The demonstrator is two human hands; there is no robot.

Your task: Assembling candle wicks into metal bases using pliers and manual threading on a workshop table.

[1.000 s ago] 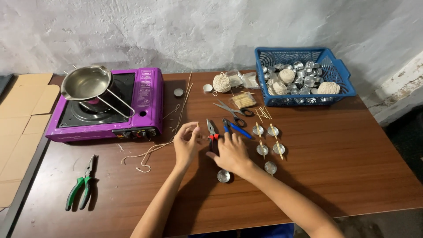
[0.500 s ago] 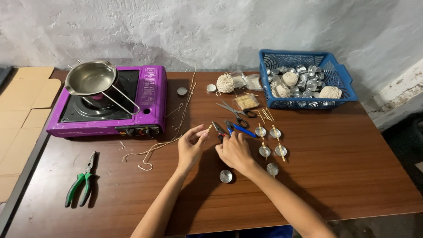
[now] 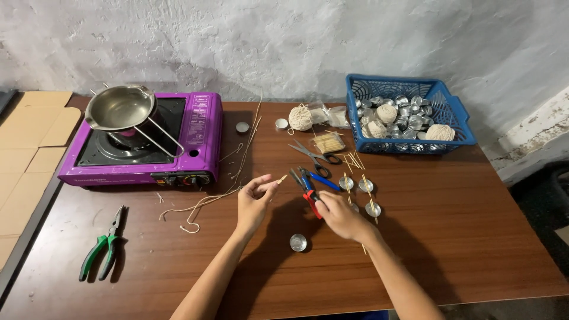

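My left hand (image 3: 253, 202) pinches a short thin wooden stick (image 3: 282, 178) by its end, over the middle of the brown table (image 3: 450, 237). My right hand (image 3: 339, 217) grips the red and blue handles of small pliers (image 3: 307, 186), whose jaws point up toward the stick's tip. A small empty metal cup (image 3: 298, 242) sits on the table just below and between both hands. Several metal cups with sticks laid across them (image 3: 361, 192) stand right of the pliers. Loose cream string (image 3: 201, 204) trails left from my left hand.
A purple portable stove (image 3: 195, 142) with a steel pot (image 3: 120, 108) stands back left. Green-handled pliers (image 3: 102, 246) lie front left. Scissors (image 3: 314, 157), a string ball (image 3: 301, 117) and a blue basket (image 3: 450, 109) of cups and string balls sit at the back. Cardboard (image 3: 29, 136) lies left.
My right hand has closed on the red and blue pliers and lifted them toward the stick. My left hand has stayed near the same spot, holding the stick.
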